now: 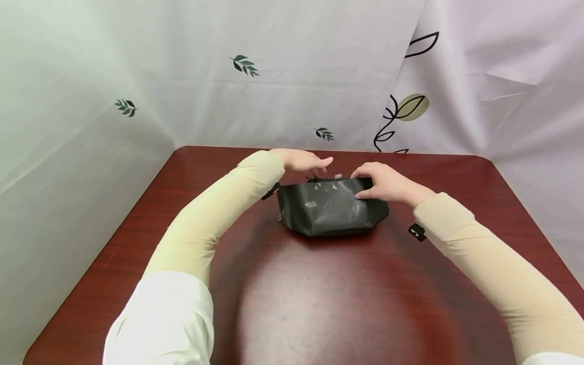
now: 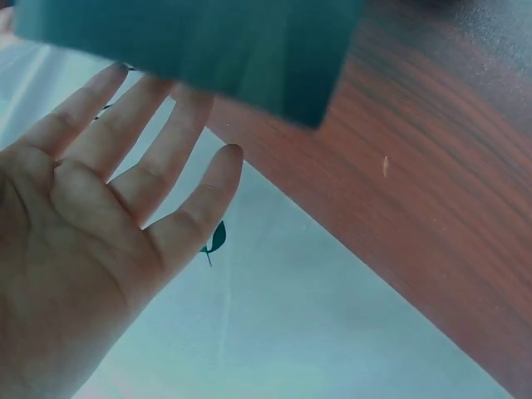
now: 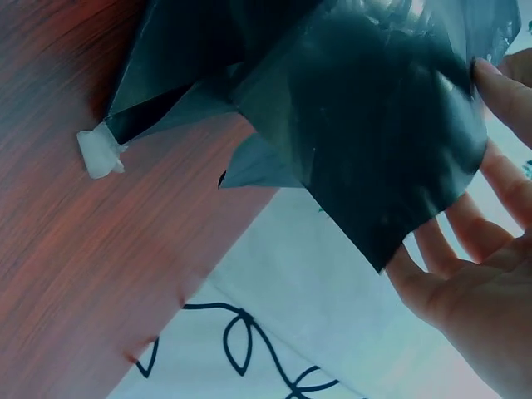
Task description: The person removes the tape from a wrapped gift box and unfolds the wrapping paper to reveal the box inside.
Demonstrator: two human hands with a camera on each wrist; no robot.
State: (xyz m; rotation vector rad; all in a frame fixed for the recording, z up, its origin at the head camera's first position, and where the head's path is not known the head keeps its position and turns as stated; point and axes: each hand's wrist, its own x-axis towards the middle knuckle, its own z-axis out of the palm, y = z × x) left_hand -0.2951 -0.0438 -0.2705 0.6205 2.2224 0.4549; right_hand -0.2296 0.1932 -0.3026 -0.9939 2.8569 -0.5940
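Note:
A black plastic bag (image 1: pixel 335 210) stands creased on the table, its upper edge toward the hands. My right hand (image 1: pixel 385 182) grips the right part of that edge, thumb on the near face and fingers behind. In the right wrist view the bag (image 3: pixel 374 125) hangs in stiff folds between thumb and fingers of the right hand (image 3: pixel 478 274). My left hand (image 1: pixel 303 161) is over the left end of the upper edge, thumb extended. The left wrist view shows its fingers (image 2: pixel 158 125) straight and spread, tips overlapped by the bag's dark edge (image 2: pixel 208 58).
A dark red-brown wooden table (image 1: pixel 319 299) lies under everything. A small white crumpled piece (image 3: pixel 100 150) sits at a corner of the bag. Pale cloth (image 1: pixel 292 91) with leaf prints rises behind the table and along both sides.

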